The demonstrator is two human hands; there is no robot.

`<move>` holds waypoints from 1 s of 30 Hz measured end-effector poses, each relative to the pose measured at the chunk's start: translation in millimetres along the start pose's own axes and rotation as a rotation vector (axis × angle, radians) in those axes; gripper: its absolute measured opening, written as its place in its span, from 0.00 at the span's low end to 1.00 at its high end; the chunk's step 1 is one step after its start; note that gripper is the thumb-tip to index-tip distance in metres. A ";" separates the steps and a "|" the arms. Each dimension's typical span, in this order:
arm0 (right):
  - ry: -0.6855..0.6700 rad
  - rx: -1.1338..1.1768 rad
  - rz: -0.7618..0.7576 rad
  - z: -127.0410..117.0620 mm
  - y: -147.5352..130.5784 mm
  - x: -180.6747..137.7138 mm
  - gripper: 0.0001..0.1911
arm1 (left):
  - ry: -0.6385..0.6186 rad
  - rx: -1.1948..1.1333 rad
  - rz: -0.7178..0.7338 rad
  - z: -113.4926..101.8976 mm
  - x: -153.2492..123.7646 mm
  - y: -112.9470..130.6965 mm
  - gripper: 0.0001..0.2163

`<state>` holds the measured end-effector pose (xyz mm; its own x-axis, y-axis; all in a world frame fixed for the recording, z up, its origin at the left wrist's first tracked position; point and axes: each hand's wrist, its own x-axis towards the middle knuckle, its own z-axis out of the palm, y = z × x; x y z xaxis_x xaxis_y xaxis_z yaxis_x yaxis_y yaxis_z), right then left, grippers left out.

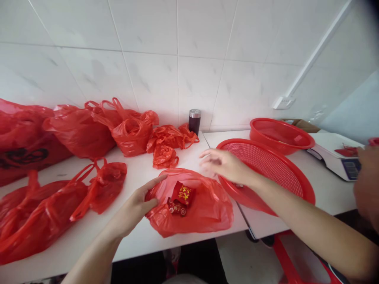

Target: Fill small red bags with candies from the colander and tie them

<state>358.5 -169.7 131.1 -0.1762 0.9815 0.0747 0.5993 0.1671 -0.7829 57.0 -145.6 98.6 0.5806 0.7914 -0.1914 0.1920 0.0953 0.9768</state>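
A red plastic bag (213, 209) lies on the white table with its mouth spread wide. Inside it are red wrapped packets (184, 194) with gold and white printing. My left hand (142, 205) pinches the left rim of this bag between thumb and fingers. My right hand (220, 163) hovers beyond the bag's right rim, beside a red perforated basket (266, 165). Its fingers are stretched out and slightly blurred by motion, and I see nothing in them.
Filled red bags (130, 134) line the wall at left, with more (38, 213) in front. A dark tumbler (194, 122) stands behind. At right are a red basin (281, 136), a weighing scale (340, 161) and another person's hand (367, 177). A red stool (302, 256) stands below the table's edge.
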 end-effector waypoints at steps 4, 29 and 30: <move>0.021 -0.480 0.321 -38.8 61.2 -16.2 0.23 | 0.114 0.349 0.119 -4.3 -21.2 -1.1 0.22; -0.141 0.006 0.041 -27.6 8.4 0.9 0.10 | -0.095 0.657 0.249 -15.7 -51.1 11.0 0.09; -0.208 0.051 -0.017 -14.3 -10.2 -3.8 0.10 | -0.106 0.657 0.245 -14.8 -49.4 13.1 0.09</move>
<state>364.3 -173.9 147.6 -0.3463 0.9374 -0.0363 0.5553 0.1736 -0.8134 19.1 -174.5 122.2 0.7357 0.6772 -0.0151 0.4645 -0.4882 0.7389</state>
